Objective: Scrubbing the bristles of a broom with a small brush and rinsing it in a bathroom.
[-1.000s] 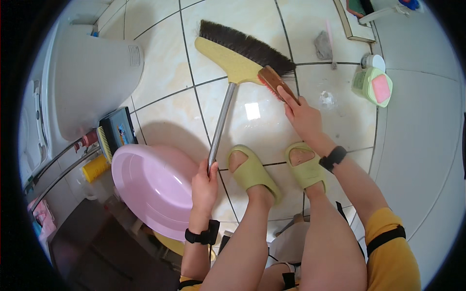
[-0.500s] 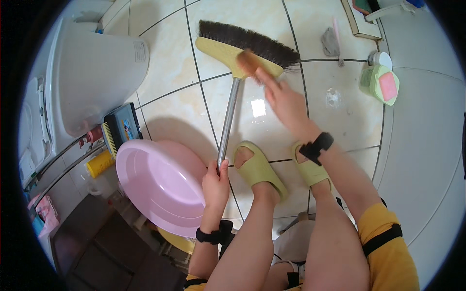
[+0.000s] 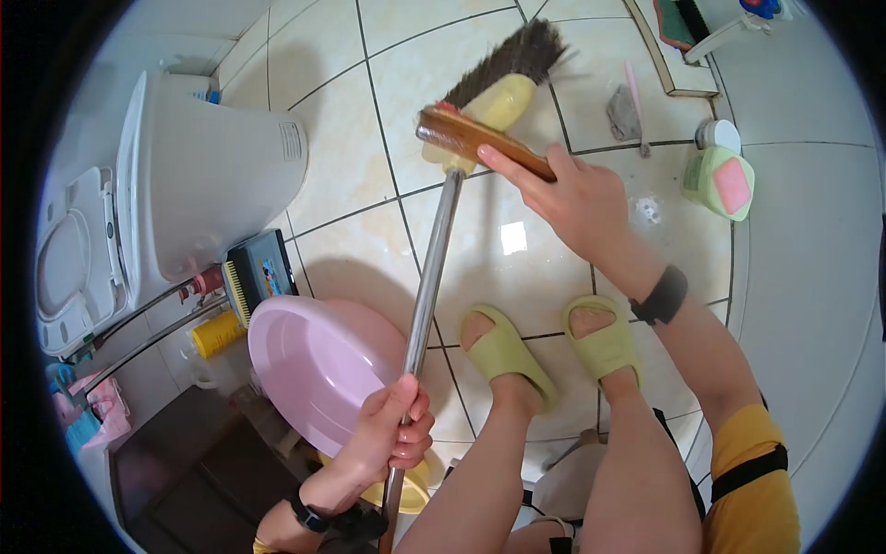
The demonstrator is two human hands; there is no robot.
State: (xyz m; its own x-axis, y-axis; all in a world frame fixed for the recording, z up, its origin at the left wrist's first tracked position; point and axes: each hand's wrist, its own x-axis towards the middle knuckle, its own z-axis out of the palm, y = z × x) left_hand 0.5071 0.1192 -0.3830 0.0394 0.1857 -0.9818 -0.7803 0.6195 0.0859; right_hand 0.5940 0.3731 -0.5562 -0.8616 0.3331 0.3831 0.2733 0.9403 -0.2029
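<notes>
My left hand (image 3: 392, 434) grips the metal handle (image 3: 427, 286) of a broom near its lower end. The broom's yellow head (image 3: 498, 100) with dark bristles is lifted off the tiled floor and turned on its side. My right hand (image 3: 570, 198) holds a brown wooden brush (image 3: 475, 143) and presses it across the base of the broom head. My two feet in yellow-green slippers (image 3: 506, 351) rest on the tiles below the broom.
A pink plastic basin (image 3: 318, 365) leans at lower left beside a white toilet (image 3: 175, 185). A green soap container (image 3: 722, 180) and a small brush (image 3: 630, 109) lie on the floor at right. A yellow bottle (image 3: 217, 334) stands by the pipes.
The broom head has been raised off the floor and rotated. My right hand with the wooden brush moved left and up onto the broom head.
</notes>
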